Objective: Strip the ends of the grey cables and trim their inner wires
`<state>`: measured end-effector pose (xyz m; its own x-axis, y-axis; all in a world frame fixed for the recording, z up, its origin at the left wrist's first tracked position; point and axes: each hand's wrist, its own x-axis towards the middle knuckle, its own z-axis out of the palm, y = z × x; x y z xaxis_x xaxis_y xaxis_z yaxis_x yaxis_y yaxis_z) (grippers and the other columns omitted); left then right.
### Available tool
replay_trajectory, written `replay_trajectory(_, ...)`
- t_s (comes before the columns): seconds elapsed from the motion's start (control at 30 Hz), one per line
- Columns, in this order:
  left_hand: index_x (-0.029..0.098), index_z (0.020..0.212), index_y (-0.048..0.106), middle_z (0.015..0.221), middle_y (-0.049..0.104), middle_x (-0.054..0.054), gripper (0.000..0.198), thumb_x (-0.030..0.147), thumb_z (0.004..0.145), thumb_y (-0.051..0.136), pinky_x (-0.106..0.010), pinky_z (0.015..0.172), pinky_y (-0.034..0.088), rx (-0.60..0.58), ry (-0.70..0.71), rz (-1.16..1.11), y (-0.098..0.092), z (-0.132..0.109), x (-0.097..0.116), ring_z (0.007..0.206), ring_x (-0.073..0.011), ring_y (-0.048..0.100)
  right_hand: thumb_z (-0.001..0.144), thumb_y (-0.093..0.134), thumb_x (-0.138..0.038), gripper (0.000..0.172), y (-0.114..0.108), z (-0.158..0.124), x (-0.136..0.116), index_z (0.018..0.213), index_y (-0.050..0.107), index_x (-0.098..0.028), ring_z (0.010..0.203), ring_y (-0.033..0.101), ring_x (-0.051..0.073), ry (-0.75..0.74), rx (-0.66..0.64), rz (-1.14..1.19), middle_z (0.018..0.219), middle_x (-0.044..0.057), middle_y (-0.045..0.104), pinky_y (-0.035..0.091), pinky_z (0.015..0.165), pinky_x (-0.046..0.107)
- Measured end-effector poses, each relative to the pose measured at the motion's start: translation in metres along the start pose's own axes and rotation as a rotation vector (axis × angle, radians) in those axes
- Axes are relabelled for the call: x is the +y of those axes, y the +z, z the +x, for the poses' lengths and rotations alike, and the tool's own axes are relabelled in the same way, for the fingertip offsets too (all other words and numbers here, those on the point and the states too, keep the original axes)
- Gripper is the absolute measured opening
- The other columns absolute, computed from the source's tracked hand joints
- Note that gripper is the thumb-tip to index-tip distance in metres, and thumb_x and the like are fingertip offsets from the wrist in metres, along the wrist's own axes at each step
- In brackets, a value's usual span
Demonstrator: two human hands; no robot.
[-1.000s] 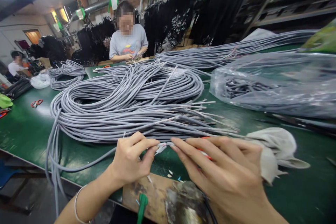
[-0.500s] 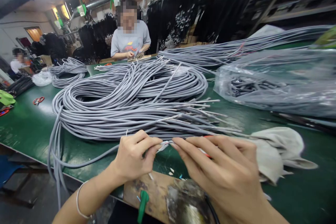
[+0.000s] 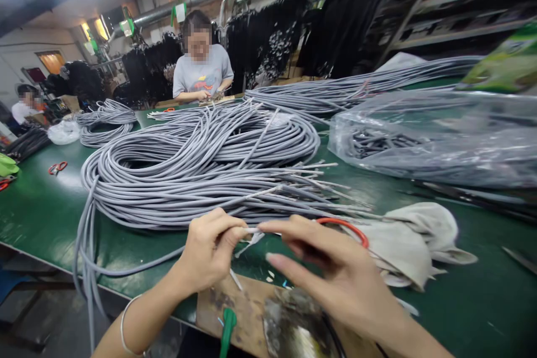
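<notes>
My left hand (image 3: 213,246) pinches a grey cable (image 3: 159,263) near its end, thumb against index finger. A thin white strand (image 3: 235,279) hangs below that hand. Past the fingertips, the cable's pale end (image 3: 251,230) sticks out with a loose whitish wrap (image 3: 250,243) drooping from it. My right hand (image 3: 323,263) is open, thumb and index finger apart, the index fingertip at the cable end. A red handle loop (image 3: 352,229) shows behind my right hand; the rest of that tool is hidden. The big bundle of grey cables (image 3: 188,193) lies just beyond both hands.
A stained wooden board (image 3: 235,296) with a green lever (image 3: 227,327) sits at the near edge. To the right lie a whitish cloth (image 3: 419,235) and a clear plastic bag (image 3: 440,151) of dark pieces. Red-handled scissors (image 3: 57,168) lie left. A person (image 3: 203,72) works opposite.
My right thumb and fingers have come apart from the wrap, and the hand has opened. The wrap now hangs lower from the cable end. The view has shifted slightly.
</notes>
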<state>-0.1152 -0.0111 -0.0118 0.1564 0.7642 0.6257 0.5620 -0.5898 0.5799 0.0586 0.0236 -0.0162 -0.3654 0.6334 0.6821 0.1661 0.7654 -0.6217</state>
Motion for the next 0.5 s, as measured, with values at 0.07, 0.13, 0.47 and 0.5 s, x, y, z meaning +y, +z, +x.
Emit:
replay_trajectory(0.07, 0.013, 0.075, 0.066, 0.062, 0.059, -0.003, 0.030, 0.025, 0.092, 0.043, -0.021, 0.052, 0.040, -0.048, -0.028, -0.060, -0.001, 0.001, 0.000, 0.055, -0.0105, 0.051, 0.080, 0.061, -0.015, 0.020, 0.002, -0.001, -0.003, 0.097, 0.066, -0.023, 0.051, 0.051, 0.008, -0.085, 0.019, -0.024, 0.062, -0.003, 0.056, 0.042, 0.043, 0.017)
replay_trajectory(0.13, 0.012, 0.073, 0.065, 0.061, 0.059, -0.003, 0.033, 0.026, 0.092, 0.042, -0.021, 0.054, 0.040, -0.104, -0.043, -0.120, -0.001, 0.001, 0.000, 0.056, -0.0107, 0.052, 0.079, 0.059, -0.008, 0.024, 0.004, -0.001, -0.004, 0.096, 0.067, -0.023, 0.054, 0.054, 0.008, -0.124, 0.054, -0.013, 0.065, -0.002, 0.059, 0.045, 0.047, 0.017)
replay_trajectory(0.47, 0.012, 0.071, 0.067, 0.063, 0.065, -0.004, 0.019, 0.021, 0.082, 0.055, -0.020, 0.049, 0.040, -0.113, -0.213, -0.078, 0.002, 0.004, 0.004, 0.054, -0.0110, 0.055, 0.078, 0.064, -0.019, 0.014, 0.010, 0.004, 0.008, 0.063, 0.064, -0.019, 0.045, 0.053, 0.010, 0.078, 0.124, 0.111, 0.054, -0.001, 0.058, 0.042, 0.038, 0.019)
replay_trajectory(0.5, 0.012, 0.070, 0.067, 0.062, 0.065, -0.004, 0.018, 0.020, 0.081, 0.055, -0.020, 0.049, 0.041, -0.078, -0.199, -0.043, 0.003, 0.004, 0.004, 0.053, -0.0109, 0.055, 0.078, 0.063, -0.019, 0.014, 0.011, 0.002, 0.008, 0.064, 0.063, -0.019, 0.045, 0.052, 0.010, 0.068, 0.133, 0.063, 0.054, -0.001, 0.057, 0.041, 0.037, 0.019)
